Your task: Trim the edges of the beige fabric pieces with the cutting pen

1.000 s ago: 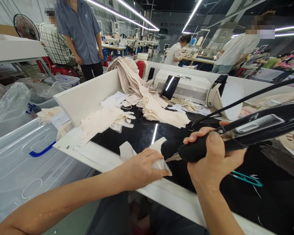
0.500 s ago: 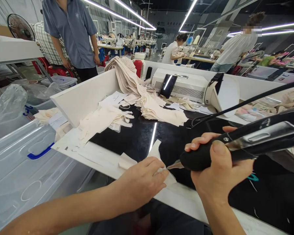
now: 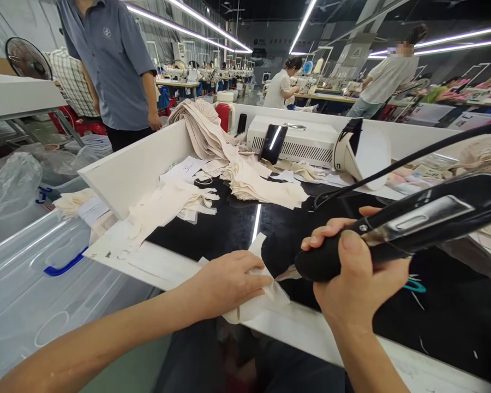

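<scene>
My left hand (image 3: pixel 233 281) presses and pinches a small cream fabric piece (image 3: pixel 277 295) at the near edge of the table. Part of that piece shows below my fingers, over the white edge, and another end sticks up behind them. My right hand (image 3: pixel 355 267) is wrapped round a thick black corded hand tool (image 3: pixel 429 218) with a shiny metal strip, its exact kind unclear. Its narrow pointed metal tip (image 3: pixel 288 273) reaches the fabric just right of my left fingertips. Cream cut pieces lie beyond, in a left pile (image 3: pixel 163 204) and a middle stack (image 3: pixel 265 185).
A black work surface (image 3: pixel 213 234) has a white border. Behind stand a white vented box (image 3: pixel 298 136), a phone (image 3: pixel 274 143) and a red-and-white bottle (image 3: pixel 224 112). A cable (image 3: pixel 417 155) crosses at right. Clear plastic bins (image 3: pixel 20 295) stand left. A person in blue (image 3: pixel 114 71) stands nearby.
My left hand has shifted slightly left and up, and the fabric now shows below it over the edge. The tool tip stays at the fabric. The whole view has shifted a little.
</scene>
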A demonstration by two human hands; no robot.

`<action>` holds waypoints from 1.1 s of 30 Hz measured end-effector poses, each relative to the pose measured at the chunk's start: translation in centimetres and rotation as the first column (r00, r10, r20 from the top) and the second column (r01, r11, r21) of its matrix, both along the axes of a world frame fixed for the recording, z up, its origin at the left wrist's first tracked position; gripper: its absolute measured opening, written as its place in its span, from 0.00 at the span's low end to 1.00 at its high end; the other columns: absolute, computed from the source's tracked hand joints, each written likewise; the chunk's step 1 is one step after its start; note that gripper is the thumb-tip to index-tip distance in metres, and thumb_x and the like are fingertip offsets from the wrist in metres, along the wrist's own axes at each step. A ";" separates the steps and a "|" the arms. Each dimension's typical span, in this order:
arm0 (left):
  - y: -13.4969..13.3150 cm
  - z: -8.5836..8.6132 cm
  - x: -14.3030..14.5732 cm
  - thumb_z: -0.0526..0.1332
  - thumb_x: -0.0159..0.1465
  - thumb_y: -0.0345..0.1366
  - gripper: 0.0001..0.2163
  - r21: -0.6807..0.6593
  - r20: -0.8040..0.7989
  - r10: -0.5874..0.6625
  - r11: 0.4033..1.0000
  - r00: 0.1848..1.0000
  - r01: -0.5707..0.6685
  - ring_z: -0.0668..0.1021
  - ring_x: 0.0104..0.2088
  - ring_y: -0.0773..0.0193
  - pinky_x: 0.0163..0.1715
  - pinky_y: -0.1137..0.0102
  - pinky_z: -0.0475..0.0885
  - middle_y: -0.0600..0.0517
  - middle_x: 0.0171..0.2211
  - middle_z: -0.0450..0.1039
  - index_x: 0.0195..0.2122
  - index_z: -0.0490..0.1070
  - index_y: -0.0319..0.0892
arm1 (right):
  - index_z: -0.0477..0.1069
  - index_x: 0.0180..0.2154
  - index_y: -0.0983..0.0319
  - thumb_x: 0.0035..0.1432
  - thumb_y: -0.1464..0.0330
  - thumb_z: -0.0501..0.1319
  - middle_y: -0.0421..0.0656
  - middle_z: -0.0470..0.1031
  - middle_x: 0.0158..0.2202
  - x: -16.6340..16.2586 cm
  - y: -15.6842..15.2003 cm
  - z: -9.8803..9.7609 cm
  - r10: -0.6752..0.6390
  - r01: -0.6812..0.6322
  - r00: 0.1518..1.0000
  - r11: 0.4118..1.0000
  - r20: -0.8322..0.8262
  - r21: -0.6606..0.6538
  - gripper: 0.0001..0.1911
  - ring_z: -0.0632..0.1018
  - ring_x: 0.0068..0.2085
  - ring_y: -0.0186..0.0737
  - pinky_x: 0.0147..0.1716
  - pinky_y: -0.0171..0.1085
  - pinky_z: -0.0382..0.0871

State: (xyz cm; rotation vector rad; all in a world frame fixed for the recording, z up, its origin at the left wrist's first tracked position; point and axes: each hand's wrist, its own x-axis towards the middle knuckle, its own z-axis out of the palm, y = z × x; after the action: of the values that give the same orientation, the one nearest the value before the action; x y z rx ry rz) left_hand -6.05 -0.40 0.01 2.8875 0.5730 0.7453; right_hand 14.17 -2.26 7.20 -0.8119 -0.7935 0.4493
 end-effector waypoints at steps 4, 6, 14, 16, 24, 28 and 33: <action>-0.1 -0.4 0.0 0.66 0.85 0.36 0.11 -0.003 -0.016 0.001 1.000 1.000 -0.002 0.86 0.58 0.52 0.65 0.58 0.85 0.38 0.59 0.84 0.62 0.86 0.42 | 0.75 0.49 0.53 0.52 0.61 0.80 0.30 0.80 0.29 -0.1 0.0 0.4 -0.012 0.011 1.000 1.000 -0.015 -0.014 0.25 0.78 0.22 0.37 0.23 0.39 0.77; -0.1 -0.5 0.1 0.66 0.85 0.36 0.12 0.000 -0.008 0.002 1.000 1.000 -0.002 0.86 0.58 0.51 0.65 0.58 0.85 0.37 0.60 0.83 0.63 0.86 0.42 | 0.75 0.48 0.54 0.51 0.62 0.80 0.29 0.80 0.28 -0.2 0.2 0.7 -0.019 0.018 0.999 1.000 -0.033 -0.015 0.25 0.77 0.22 0.37 0.23 0.38 0.77; 0.1 -0.3 0.1 0.72 0.81 0.38 0.11 0.028 -0.020 0.020 0.999 1.000 -0.019 0.85 0.61 0.49 0.68 0.56 0.81 0.38 0.61 0.82 0.61 0.88 0.46 | 0.74 0.48 0.54 0.51 0.62 0.79 0.28 0.79 0.28 -0.6 1.3 0.7 -0.001 0.001 1.000 1.000 -0.025 0.011 0.25 0.77 0.22 0.36 0.22 0.38 0.77; 0.2 -0.3 0.1 0.72 0.82 0.38 0.10 0.028 -0.014 0.016 0.999 1.000 -0.016 0.85 0.61 0.49 0.68 0.57 0.81 0.37 0.61 0.82 0.61 0.88 0.46 | 0.73 0.48 0.53 0.52 0.63 0.79 0.28 0.80 0.28 -0.7 1.3 0.6 -0.003 0.003 1.000 1.000 -0.023 0.007 0.25 0.77 0.22 0.36 0.22 0.37 0.77; 0.3 -0.7 -0.1 0.70 0.82 0.37 0.11 -0.003 0.004 0.011 1.000 1.000 -0.011 0.85 0.64 0.47 0.70 0.53 0.81 0.34 0.66 0.81 0.62 0.88 0.46 | 0.73 0.49 0.54 0.53 0.62 0.79 0.29 0.79 0.28 -0.8 2.0 0.6 -0.011 0.012 0.999 0.999 -0.038 0.039 0.24 0.77 0.22 0.35 0.23 0.36 0.76; 0.1 -0.8 -0.2 0.71 0.82 0.37 0.12 -0.017 0.001 0.015 1.000 1.000 -0.015 0.84 0.65 0.45 0.71 0.50 0.81 0.35 0.66 0.81 0.63 0.87 0.46 | 0.72 0.50 0.54 0.54 0.60 0.81 0.30 0.80 0.30 -0.9 2.5 0.0 0.008 -0.008 1.000 0.999 -0.013 0.048 0.26 0.78 0.23 0.36 0.24 0.38 0.78; -1.4 -0.3 0.2 0.72 0.81 0.41 0.16 -0.039 -0.037 0.058 0.997 0.998 -0.059 0.83 0.67 0.41 0.73 0.42 0.80 0.34 0.66 0.80 0.66 0.84 0.44 | 0.73 0.50 0.54 0.56 0.59 0.82 0.30 0.81 0.31 -0.9 2.3 -0.4 0.007 -0.007 1.000 1.000 -0.001 0.020 0.26 0.79 0.23 0.37 0.26 0.40 0.79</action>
State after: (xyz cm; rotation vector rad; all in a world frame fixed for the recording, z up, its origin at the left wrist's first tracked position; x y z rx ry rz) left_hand -5.86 -1.84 -0.33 2.8642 0.6715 0.6824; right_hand 13.27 0.02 6.84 -0.7907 -0.7985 0.4472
